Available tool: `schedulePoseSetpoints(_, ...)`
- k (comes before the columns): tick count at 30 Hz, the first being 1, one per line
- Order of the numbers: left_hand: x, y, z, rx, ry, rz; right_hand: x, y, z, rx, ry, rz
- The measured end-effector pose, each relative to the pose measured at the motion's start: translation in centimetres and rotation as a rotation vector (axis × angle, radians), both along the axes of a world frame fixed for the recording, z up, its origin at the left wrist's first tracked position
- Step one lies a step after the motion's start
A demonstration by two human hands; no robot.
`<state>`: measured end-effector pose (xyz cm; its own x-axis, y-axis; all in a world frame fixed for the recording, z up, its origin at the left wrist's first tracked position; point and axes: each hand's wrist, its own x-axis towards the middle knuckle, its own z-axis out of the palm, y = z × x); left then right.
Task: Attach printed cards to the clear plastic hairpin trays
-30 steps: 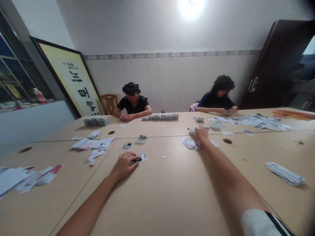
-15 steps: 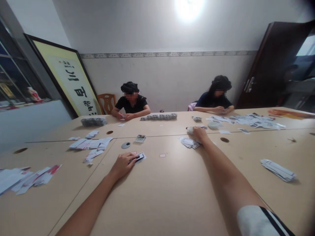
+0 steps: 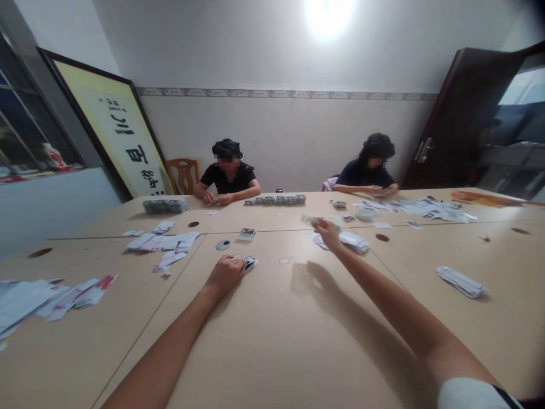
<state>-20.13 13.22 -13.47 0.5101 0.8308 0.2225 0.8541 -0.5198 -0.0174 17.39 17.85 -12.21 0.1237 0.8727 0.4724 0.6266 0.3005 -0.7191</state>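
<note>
My right fingers (image 3: 324, 223) pinch a clear item (image 3: 307, 219) above the surface (image 3: 255, 346); my left fingers (image 3: 235, 264) touch a card (image 3: 251, 260), grip indeterminate. Step judged: pick-up; next calls for steadiness.

left arm (image 3: 170, 346) is slanting forward and rightward, bare | left wrist (image 3: 209, 291) is lying low | left hand (image 3: 229, 269) is resting with its back upward, curling closed | right arm (image 3: 394, 307) is slanting forward and leftward | right wrist (image 3: 340, 251) is hovering | right hand (image 3: 330, 232) is hanging raised, fingertips (image 3: 320, 222) pinching together and pointing leftward
</note>
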Motion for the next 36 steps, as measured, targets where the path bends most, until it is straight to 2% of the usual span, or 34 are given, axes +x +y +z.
schedulePoseSetpoints(5,0.5,-0.3,-0.1,-0.017,0.040,0.060,-6.2,-2.9,-3.9,-0.001,-0.055,0.146)
schedulePoseSetpoints(7,0.5,-0.5,0.1,-0.025,0.055,0.072,-7.7,-3.4,-4.8,-0.002,-0.106,0.197)
schedulePoseSetpoints(10,0.7,-0.4,0.2,-0.040,0.071,0.079,-8.5,-3.7,-5.4,-0.014,-0.194,0.278)
schedulePoseSetpoints(16,1.0,0.1,-0.2,-0.059,0.043,0.089,-8.1,-3.8,-5.4,-0.021,-0.260,0.347)
schedulePoseSetpoints(20,0.6,-0.1,-0.6,0.004,-0.043,0.101,-8.1,-3.7,-5.5,-0.003,-0.246,0.412)
schedulePoseSetpoints(26,-0.4,-0.4,-0.7,0.279,-0.219,0.015,-8.0,-3.6,-5.7,0.014,-0.150,0.465)
schedulePoseSetpoints(30,-0.2,-0.9,-0.5,0.508,-0.331,-0.082,-8.2,-4.3,-4.9,0.031,0.004,0.444)
schedulePoseSetpoints(33,0.6,-1.9,-0.1,0.637,-0.390,-0.170,-9.5,-5.1,-3.9,0.031,0.162,0.415)
schedulePoseSetpoints(36,1.6,-3.1,0.3,0.721,-0.441,-0.229,-11.9,-6.2,-2.7,-0.062,0.328,0.480)
